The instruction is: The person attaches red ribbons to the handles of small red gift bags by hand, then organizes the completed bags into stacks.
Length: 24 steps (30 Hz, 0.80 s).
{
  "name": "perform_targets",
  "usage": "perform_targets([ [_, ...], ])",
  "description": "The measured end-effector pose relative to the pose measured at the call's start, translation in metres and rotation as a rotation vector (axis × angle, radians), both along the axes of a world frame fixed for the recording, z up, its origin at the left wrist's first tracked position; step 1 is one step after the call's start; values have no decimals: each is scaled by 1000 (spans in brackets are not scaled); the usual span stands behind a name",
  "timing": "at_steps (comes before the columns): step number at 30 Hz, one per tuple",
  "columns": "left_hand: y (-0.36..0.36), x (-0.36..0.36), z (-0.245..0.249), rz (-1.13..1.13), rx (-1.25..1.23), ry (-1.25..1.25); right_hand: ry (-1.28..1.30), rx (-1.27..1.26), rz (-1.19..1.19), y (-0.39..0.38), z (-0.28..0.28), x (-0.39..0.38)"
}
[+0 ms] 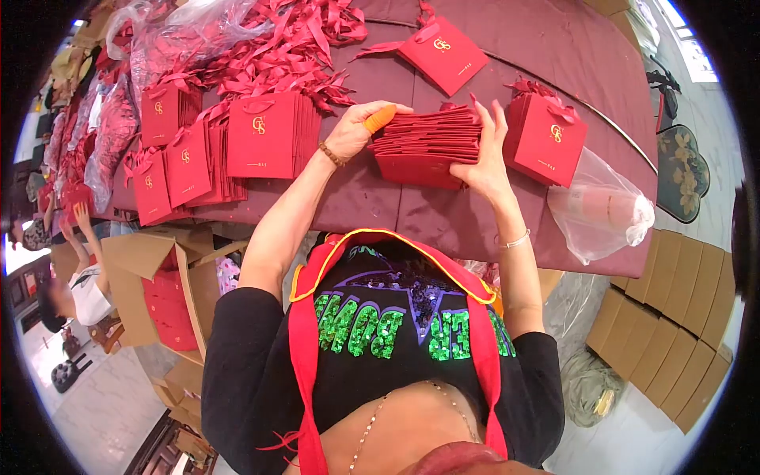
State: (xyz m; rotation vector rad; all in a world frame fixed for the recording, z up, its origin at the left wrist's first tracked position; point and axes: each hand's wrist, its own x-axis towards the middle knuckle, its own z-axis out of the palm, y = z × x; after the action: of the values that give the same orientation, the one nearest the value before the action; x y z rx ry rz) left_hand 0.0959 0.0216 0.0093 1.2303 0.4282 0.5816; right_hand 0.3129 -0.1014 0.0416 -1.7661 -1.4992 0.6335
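A stack of flat red paper gift bags [427,146] stands on edge between my two hands, their folded edges facing up. My left hand [354,134] is at the stack's left end, with an orange finger cover [380,119] on one finger and its fingertips at the back edge. My right hand [484,162] grips the right end, thumb on the front face and fingers at the side and back. Just right of it stands another bundle of red gift bags [548,138] with gold lettering. To the left is a larger upright bundle of gift bags [265,136].
Red ribbons [277,47] heap at the back left of the maroon-covered table [364,198]. One gift bag [443,55] lies behind the stack. A tied plastic bag [606,206] sits right. Cardboard boxes [665,332] stand on the floor. Another person [87,285] is far left.
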Motion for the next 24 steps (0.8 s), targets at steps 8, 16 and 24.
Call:
perform_targets([
  [8,-19,-10,-10,21,-238,-232,589,63,33,3,-24,-4],
  [16,-60,19,-11,442,59,-201,443,116,-33,-14,-36,-14],
  [24,-15,23,-14,443,62,-45,202,219,15,-18,-60,-28],
])
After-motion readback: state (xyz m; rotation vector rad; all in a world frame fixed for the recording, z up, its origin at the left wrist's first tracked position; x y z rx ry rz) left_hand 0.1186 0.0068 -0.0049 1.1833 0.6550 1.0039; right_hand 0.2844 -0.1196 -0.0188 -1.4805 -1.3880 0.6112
